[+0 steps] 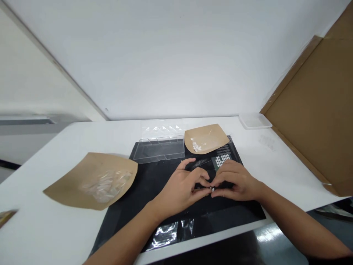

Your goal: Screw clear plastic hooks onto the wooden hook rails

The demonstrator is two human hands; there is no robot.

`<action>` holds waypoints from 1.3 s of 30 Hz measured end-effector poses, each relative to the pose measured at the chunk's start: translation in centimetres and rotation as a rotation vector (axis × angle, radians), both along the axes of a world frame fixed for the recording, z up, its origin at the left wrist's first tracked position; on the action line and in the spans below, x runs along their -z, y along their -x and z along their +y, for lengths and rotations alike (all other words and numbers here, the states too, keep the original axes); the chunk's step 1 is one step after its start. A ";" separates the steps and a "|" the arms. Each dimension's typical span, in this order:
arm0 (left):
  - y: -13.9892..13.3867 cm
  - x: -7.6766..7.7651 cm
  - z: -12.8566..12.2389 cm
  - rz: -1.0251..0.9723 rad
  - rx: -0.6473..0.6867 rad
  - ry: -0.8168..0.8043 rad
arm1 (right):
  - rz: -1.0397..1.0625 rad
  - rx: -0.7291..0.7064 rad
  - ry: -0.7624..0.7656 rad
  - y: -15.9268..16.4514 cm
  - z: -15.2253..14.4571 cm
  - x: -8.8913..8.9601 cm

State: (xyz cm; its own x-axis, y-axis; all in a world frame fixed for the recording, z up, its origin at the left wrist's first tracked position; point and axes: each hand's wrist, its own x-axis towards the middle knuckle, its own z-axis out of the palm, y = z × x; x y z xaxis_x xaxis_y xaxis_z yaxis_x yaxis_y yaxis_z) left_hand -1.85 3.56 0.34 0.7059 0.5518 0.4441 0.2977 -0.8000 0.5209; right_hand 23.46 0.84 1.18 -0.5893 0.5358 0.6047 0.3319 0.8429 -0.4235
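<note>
Over the black mat (154,184), my left hand (184,186) and my right hand (237,180) meet fingertip to fingertip. A tiny white piece (213,189) shows between the thumb and fingers of my right hand. My left hand is closed in a pinch at the same spot, but what it grips is too small and covered to make out. Just behind my right hand lies a dark green sheet with white round dots (223,159), partly hidden by that hand. Farther back, a brown paper tray (211,138) holds small white pieces (196,146).
A larger brown paper tray (74,184) with clear plastic bits (109,186) stands at left. Behind the mat are a clear plastic case (161,149) and a clear sheet (162,127). At right are a translucent shallow tray (255,121) and a tall cardboard panel (320,110).
</note>
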 end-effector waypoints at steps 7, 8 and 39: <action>0.0 0.1 0.0 -0.005 0.023 -0.012 | 0.029 -0.037 0.071 0.5 -0.2 0.1; 0.0 0.1 0.0 -0.002 0.025 -0.016 | 0.034 -0.046 0.076 0.6 -0.2 0.1; 1.7 -0.3 2.9 0.025 -0.123 -0.471 | -0.082 -0.037 0.409 1.0 0.2 2.2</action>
State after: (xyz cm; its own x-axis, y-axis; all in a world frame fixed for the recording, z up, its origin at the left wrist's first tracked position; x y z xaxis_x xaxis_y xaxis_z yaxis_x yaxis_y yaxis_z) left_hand -3.58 6.49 0.61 0.6618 0.3749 0.6493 0.4126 -0.9052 0.1021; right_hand 22.51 1.06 -1.02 -0.6498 0.6999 0.2966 0.3515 0.6226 -0.6991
